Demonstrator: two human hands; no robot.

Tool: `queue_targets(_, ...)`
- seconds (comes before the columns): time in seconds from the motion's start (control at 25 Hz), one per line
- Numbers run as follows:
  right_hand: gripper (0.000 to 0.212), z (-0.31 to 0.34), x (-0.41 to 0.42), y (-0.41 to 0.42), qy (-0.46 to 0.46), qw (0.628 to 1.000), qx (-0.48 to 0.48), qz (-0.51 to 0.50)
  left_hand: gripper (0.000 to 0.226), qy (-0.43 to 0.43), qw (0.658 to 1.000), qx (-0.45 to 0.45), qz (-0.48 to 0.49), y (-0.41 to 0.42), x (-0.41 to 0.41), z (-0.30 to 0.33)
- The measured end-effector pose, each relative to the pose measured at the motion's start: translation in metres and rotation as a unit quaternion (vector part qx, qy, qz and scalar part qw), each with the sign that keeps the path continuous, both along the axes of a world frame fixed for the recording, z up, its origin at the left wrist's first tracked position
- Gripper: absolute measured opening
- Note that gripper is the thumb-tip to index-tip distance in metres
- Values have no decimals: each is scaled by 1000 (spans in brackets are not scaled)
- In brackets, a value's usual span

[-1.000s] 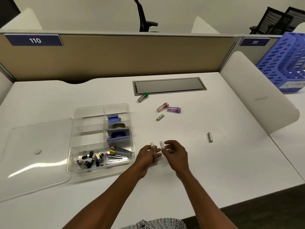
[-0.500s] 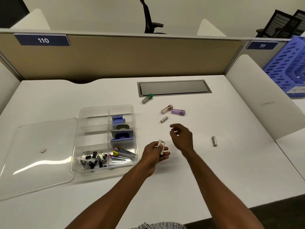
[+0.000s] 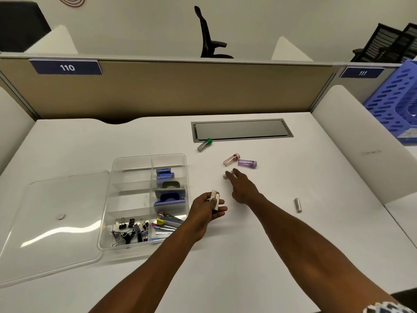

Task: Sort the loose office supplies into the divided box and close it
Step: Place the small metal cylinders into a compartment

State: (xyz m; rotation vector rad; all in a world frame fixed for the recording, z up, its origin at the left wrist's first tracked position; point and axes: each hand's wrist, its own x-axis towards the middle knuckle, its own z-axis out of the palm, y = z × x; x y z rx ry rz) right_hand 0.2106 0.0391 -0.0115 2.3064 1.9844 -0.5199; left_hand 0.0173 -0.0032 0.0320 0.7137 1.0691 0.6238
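The clear divided box lies open on the white desk, its lid flat to its left. It holds binder clips, a purple hole punch and small blue packs. My left hand is just right of the box, shut on two small batteries. My right hand reaches forward, fingertips touching a small battery on the desk. Beyond it lie a pink tube, a purple tube and a green-capped tube. Another battery lies to the right.
A grey cable hatch is set into the desk behind the tubes. A tan partition closes the back edge, a white divider the right side. A blue plastic file rack stands beyond that divider.
My right hand passed its battery to my left hand, then moved forward to the battery near the tubes. My left hand now holds two batteries and has stayed beside the box.
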Motion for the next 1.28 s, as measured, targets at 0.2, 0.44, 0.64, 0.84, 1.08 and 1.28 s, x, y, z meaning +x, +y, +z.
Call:
queue_targets(0.2, 21, -6, -11, -16, -19, 993, 116, -28, 25, 2, 1000, -6, 5, 0, 1, -2)
queue_targets(0.44, 12, 14, -54, -58, 382, 830, 191, -360, 15, 3, 1000, 1, 31, -4, 2, -1)
queue_targets(0.64, 16, 28, -85, -101, 386, 838, 205, -327, 21, -26, 998, -24, 47, -11, 9, -2)
queue_targets(0.84, 11, 37, -88, -119, 368, 869, 237, -232, 17, -46, 996, -56, 44, -15, 11, -6)
queue_targets(1.08, 20, 12, 12, -128, 204, 810, 340, -433, 22, -50, 995, -67, 46, -15, 10, -7)
queue_targets(1.28, 45, -7, 88, -134, 18, 845, 210, -491, 25, -60, 995, -75, 33, -19, 10, -5)
